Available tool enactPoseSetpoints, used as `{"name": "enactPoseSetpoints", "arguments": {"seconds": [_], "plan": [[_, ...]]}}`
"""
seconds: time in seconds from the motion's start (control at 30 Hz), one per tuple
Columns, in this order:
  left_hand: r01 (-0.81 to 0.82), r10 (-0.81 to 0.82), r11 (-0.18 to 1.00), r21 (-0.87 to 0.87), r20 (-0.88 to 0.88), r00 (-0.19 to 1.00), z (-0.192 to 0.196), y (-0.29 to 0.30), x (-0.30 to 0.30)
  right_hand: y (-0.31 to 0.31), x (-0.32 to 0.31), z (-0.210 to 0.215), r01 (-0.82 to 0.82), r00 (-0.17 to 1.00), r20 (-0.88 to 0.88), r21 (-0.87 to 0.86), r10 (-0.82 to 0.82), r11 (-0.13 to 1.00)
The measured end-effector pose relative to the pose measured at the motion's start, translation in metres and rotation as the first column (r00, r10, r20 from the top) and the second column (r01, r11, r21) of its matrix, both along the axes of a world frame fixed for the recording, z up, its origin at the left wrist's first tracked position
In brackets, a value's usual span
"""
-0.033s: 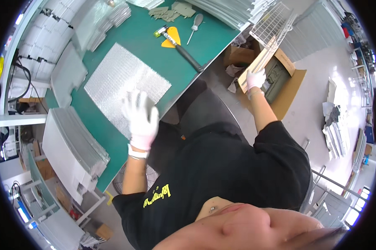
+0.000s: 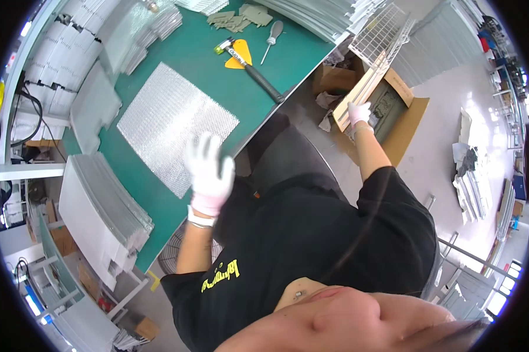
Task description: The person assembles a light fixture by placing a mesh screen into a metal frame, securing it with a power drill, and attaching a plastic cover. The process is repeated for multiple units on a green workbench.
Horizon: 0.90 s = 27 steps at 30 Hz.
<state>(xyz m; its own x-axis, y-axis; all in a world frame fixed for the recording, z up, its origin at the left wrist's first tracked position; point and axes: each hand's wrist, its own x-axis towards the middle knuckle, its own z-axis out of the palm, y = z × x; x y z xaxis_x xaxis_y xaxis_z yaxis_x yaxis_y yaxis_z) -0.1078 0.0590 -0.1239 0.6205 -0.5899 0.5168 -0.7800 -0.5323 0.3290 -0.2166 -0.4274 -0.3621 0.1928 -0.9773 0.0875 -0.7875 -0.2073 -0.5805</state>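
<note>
My left hand (image 2: 209, 171), in a white glove, is open with its fingers spread. It is over the near edge of the green table, beside a silver mesh-like panel (image 2: 170, 123) lying flat there. Away to the right, my gloved right hand (image 2: 359, 114) is closed on the tan flap (image 2: 351, 105) of an open cardboard box (image 2: 414, 129). Its fingertips are partly hidden. A dark grey moulded piece (image 2: 387, 108) is inside that box.
On the green table (image 2: 194, 70) are a hammer (image 2: 258, 79), an orange-yellow triangular piece (image 2: 238, 54), a screwdriver (image 2: 271, 41) and grey-green scraps (image 2: 238, 19). Stacked pale panels (image 2: 100, 205) stand at the left. A wire basket (image 2: 379, 35) is beyond the box.
My left hand has moved right and a little nearer to me, off the mesh-like panel. My right hand stays at the box flap.
</note>
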Motion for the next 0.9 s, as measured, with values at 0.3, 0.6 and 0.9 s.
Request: {"name": "enactPoseSetpoints", "arguments": {"seconds": [0.3, 0.6, 0.9], "plan": [[0.353, -0.466, 0.884, -0.308, -0.644, 0.607, -0.068, -0.044, -0.066, 0.016, -0.001, 0.087, -0.387, 0.678, 0.721, 0.518, -0.146, 0.763], [0.357, -0.619, 0.712, -0.605, -0.301, 0.725, -0.060, -0.104, -0.037, 0.252, 0.010, 0.186, -0.799, 0.491, 0.836, 0.545, -0.246, 0.253], [-0.002, -0.221, 0.052, -0.999, -0.013, 0.975, 0.073, 0.078, -0.025, 0.014, 0.032, 0.218, -0.714, 0.147, 0.788, 0.503, -0.598, 0.487]]}}
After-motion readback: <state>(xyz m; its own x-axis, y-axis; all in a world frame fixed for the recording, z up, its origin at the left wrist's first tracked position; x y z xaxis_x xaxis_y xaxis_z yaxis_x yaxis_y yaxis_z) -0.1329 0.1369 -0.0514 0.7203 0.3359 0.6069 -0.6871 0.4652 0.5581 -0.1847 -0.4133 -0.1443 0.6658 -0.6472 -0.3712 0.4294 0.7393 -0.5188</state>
